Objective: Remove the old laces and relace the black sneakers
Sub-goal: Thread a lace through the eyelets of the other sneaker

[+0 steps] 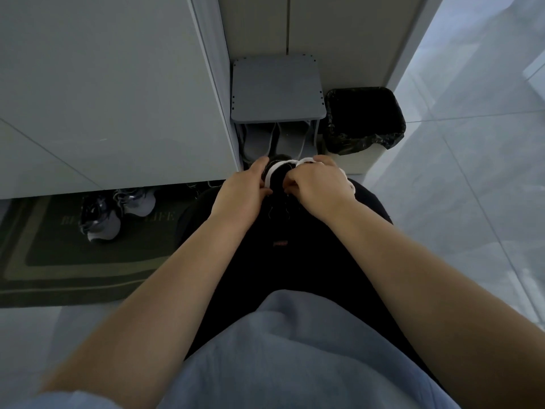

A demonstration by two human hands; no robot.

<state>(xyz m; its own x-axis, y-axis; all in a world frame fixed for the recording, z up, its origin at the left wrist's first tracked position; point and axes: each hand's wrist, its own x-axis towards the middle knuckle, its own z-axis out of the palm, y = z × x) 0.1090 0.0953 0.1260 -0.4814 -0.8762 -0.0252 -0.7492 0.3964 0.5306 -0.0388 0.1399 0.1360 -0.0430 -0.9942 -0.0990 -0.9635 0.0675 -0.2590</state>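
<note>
A black sneaker [278, 172] rests on my lap, mostly hidden between my two hands. My left hand [241, 191] grips its left side, thumb and fingers curled against the shoe. My right hand [315, 184] holds the right side, fingers curled round a white lace [284, 164] that runs across the top of the shoe and loops over the back of that hand. The eyelets and the lace ends are hidden by my fingers.
A grey stool [277, 93] stands ahead with grey slippers [274, 140] under it. A bin with a black liner [364, 119] sits to its right. A pair of grey sneakers [115, 212] lies on a dark green mat [59, 270] at the left. White cabinet [103, 84] beyond.
</note>
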